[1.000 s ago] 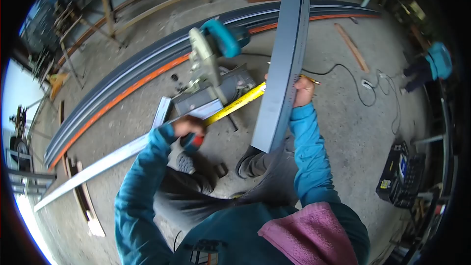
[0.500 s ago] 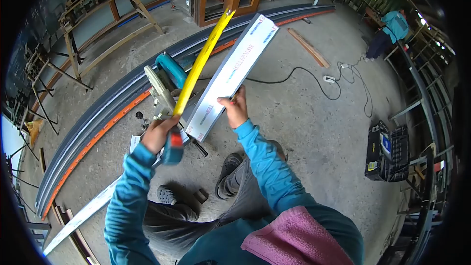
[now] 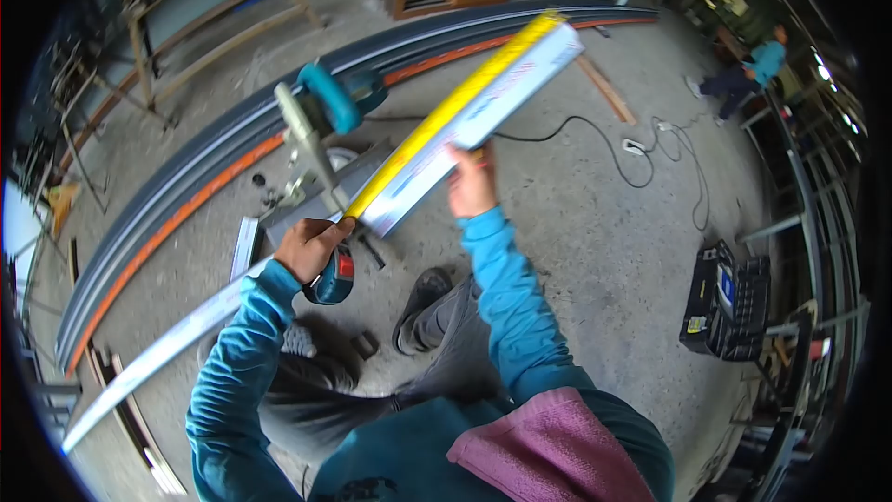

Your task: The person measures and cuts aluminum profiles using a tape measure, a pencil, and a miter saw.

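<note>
— Reading the clock off the view's centre, 12 at top: where's the white profile?

— Held clear of the floor, slanting. Far end toward 1 o'clock, near end about 9. Yellow tape blade runs along its upper-left edge; contact unclear, some blur.

— Grips?

— Right hand, near centre, closed on the profile: thumb over the printed face, fingers mostly hidden underneath. Left hand, toward 9, closed on the tape measure where the blade leaves the casing. Can't tell whether it touches the profile too.

— Handling, best guess?

— Profile seems light enough for one hand, and stiff; no sag visible. Printed face looks smooth, so probably slippery; end corners could be sharp. Best hold: mid-length, pinched across both long edges. Right hand sits slightly short of that, so the far end may tip down.

— And the tape?

— Thin, likely springy; could buckle if twisted. Take it by the casing, off the blade's edges. Saw stands between 10 and 11.
</note>
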`<act>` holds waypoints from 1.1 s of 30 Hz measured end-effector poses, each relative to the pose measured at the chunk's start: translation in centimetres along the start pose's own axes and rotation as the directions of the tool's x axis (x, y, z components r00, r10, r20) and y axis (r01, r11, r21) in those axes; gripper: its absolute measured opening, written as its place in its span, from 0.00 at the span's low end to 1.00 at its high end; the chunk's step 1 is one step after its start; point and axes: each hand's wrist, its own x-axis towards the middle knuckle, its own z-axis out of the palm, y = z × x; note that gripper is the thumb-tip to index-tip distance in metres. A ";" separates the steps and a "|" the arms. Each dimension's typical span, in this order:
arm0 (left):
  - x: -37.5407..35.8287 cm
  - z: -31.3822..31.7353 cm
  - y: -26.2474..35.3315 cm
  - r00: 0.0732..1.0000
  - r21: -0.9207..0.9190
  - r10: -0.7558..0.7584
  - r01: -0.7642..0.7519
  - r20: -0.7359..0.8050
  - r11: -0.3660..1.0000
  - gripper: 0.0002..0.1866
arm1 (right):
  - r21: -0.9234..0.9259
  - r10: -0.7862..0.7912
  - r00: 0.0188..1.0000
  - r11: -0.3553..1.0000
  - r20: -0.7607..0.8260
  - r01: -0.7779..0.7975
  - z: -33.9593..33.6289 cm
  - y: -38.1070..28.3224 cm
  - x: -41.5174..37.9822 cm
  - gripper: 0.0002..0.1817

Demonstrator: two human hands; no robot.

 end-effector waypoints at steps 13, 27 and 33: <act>-5.8 -0.8 -2.5 0.974 0.220 0.093 -0.045 -0.209 0.974 0.27 | 0.079 0.080 0.996 0.993 0.049 -0.083 -1.1 -2.4 1.4 0.21; -5.4 -0.9 -2.7 0.986 0.223 -0.038 0.074 -0.161 0.972 0.26 | 0.021 0.077 0.996 0.997 0.039 -0.078 -1.1 -2.2 1.3 0.22; -5.8 -0.8 -2.9 0.984 -0.207 -0.180 0.174 -0.011 0.963 0.40 | -0.190 -0.077 0.988 0.977 0.132 0.101 -1.8 -1.1 1.3 0.27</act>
